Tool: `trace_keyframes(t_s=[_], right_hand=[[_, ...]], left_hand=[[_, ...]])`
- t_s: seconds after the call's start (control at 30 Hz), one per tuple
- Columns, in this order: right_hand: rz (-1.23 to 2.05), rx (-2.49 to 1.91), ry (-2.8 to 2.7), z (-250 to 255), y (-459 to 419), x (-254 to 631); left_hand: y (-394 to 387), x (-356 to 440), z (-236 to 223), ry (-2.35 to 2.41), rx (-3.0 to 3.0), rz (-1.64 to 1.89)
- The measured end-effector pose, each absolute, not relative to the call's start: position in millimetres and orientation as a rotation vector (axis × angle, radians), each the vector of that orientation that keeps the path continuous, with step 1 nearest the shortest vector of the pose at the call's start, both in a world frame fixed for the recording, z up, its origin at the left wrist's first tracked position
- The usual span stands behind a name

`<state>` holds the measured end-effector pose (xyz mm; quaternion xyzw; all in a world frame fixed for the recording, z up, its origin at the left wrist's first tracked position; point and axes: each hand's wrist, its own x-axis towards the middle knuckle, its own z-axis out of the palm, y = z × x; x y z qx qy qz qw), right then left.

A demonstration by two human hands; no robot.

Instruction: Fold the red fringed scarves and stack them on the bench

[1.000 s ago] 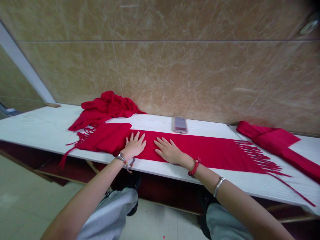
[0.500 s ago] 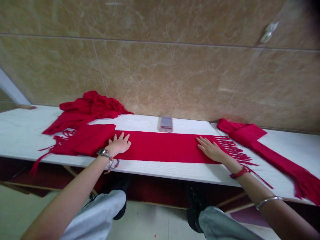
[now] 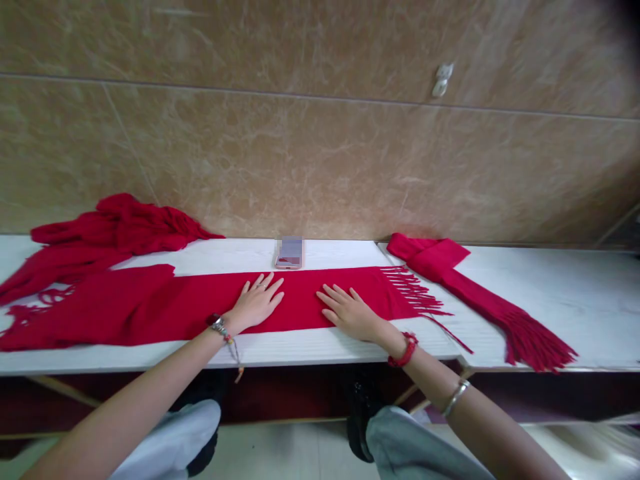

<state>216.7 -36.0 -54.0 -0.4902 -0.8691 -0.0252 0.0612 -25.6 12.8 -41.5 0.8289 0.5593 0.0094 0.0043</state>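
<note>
Along the white surface (image 3: pixel 320 350), the fringed red scarf (image 3: pixel 200 300) lies lengthwise, right end smooth, left end rumpled — probably so its full width can be pressed flat. Left hand (image 3: pixel 254 305) and right hand (image 3: pixel 353 315) rest palm-down on it, fingers spread, gripping nothing — forearms angled inward.

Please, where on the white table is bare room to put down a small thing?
The widest bare patch is right of the folded scarf, up to the wall. A smaller one lies between the phone and that scarf, behind the flat scarf. The left end is crowded: red heap behind, flat scarf in front.
</note>
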Motion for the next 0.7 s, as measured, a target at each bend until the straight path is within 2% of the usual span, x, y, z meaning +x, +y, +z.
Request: trace_keyframes(t_s=[0.17, 0.27, 0.37, 0.57, 0.7], right_hand=[[-0.171, -1.718, -2.604, -65, -28, 299], [-0.173, -1.801, -2.591, -64, -23, 311], [-0.196, -1.822, -2.43, -52, -22, 274], [-0.037, -1.348, -2.634, -37, -31, 159], [0.003, -1.334, -2.699, -43, -30, 153]], left_hand=[[10, -46, -40, 1.729, 2.61, 0.013], [10, -56, -41, 1.851, 2.504, 0.016], [9, -59, -42, 1.901, 2.476, 0.009], [7, -56, -39, 1.894, 2.493, -0.036], [6, -58, -38, 1.892, 2.513, -0.035]])
